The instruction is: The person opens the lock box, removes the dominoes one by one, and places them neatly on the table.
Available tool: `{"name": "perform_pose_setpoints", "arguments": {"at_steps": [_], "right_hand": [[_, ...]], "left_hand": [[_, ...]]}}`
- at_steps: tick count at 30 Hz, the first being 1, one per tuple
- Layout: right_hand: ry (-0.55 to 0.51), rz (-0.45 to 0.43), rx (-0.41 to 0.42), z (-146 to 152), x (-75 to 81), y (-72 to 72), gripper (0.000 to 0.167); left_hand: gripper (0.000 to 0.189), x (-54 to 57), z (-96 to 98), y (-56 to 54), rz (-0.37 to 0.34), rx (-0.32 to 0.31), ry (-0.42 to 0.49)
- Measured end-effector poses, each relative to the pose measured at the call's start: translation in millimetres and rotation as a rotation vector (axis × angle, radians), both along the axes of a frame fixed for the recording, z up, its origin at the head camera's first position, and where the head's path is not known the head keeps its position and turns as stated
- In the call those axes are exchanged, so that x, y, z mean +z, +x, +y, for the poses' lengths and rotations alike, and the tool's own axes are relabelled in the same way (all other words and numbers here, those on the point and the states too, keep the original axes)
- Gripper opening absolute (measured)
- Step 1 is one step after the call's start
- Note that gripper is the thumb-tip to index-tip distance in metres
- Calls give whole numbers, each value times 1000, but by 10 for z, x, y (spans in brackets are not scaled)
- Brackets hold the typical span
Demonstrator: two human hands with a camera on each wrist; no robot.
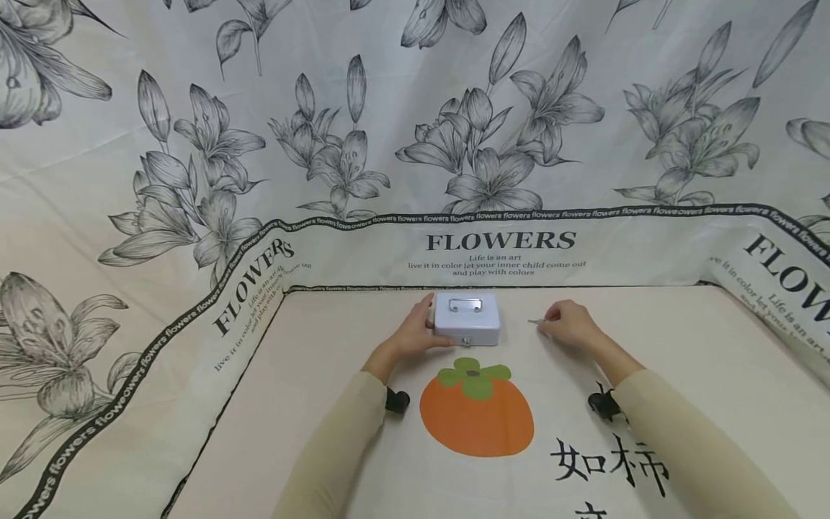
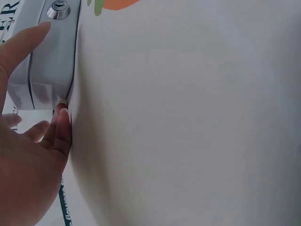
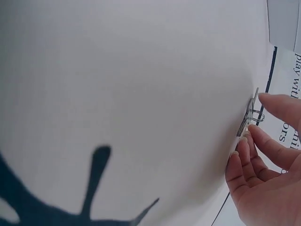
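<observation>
A small white metal cash box (image 1: 467, 330) stands at the far side of the table, with a folding handle on its lid and a round lock (image 2: 59, 9) on its front. My left hand (image 1: 411, 331) holds the box at its left end, thumb along the front below the lock and the other fingers by the end wall near the bottom edge. To the right of the box, my right hand (image 1: 573, 324) pinches small silver keys (image 3: 245, 117) on a ring, close over the tabletop. In the head view the keys point left, and the fingers hide part of them.
The pale table cover (image 1: 324, 346) carries a printed orange persimmon (image 1: 476, 418) and black characters (image 1: 609, 461). Flower-printed cloth (image 1: 499, 263) rises behind the box and along both sides. Dark wrist devices (image 1: 397, 401) show at both sleeves.
</observation>
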State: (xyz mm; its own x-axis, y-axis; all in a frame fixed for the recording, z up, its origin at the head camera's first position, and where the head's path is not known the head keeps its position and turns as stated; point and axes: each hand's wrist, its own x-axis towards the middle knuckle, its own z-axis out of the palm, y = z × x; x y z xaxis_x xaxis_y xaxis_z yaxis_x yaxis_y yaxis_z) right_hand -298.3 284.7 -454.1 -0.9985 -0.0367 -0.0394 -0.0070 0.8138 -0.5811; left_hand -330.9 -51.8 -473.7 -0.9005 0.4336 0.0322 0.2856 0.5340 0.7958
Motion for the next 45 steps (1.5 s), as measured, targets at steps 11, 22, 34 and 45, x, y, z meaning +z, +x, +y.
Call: {"name": "perform_pose_setpoints", "arguments": {"at_steps": [11, 22, 34, 45], "right_hand": [[8, 20, 8, 4, -16, -41, 25], [-19, 19, 14, 12, -10, -38, 23], [-38, 18, 18, 40, 14, -6, 17], [-43, 25, 44, 82, -28, -42, 16]], "left_hand": [[112, -8, 7, -72, -29, -1, 9], [121, -13, 3, -78, -59, 4, 19], [122, -31, -24, -120, -121, -34, 51], [116, -45, -30, -149, -145, -29, 36]]}}
